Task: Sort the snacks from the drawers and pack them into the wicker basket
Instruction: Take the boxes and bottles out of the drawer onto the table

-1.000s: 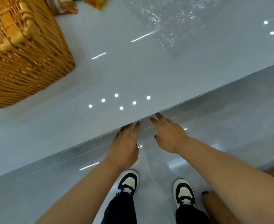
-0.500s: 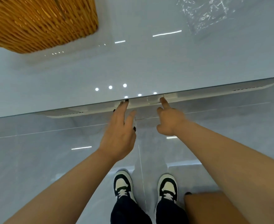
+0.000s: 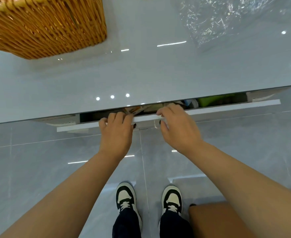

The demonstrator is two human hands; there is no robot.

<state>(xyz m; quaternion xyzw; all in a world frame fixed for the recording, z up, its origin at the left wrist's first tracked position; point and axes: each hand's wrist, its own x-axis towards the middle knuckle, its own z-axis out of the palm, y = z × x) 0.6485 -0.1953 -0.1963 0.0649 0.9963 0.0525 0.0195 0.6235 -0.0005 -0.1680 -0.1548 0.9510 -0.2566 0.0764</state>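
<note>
Drawer [image 3: 210, 109] now slid ajar; both hands, left [image 3: 115, 133], right [image 3: 177, 127], grip its front edge.

wicker basket [image 3: 45, 26] on countertop [image 3: 141, 74]

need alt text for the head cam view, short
Both hands, left hand and right hand, grip the white front of a drawer slightly open under a glossy grey counter, packets showing in the gap. A wicker basket sits on the counter's far left.

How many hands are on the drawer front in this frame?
2. The left hand curls over the top edge of the drawer front left of centre; the right hand curls over it just to the right.
</note>
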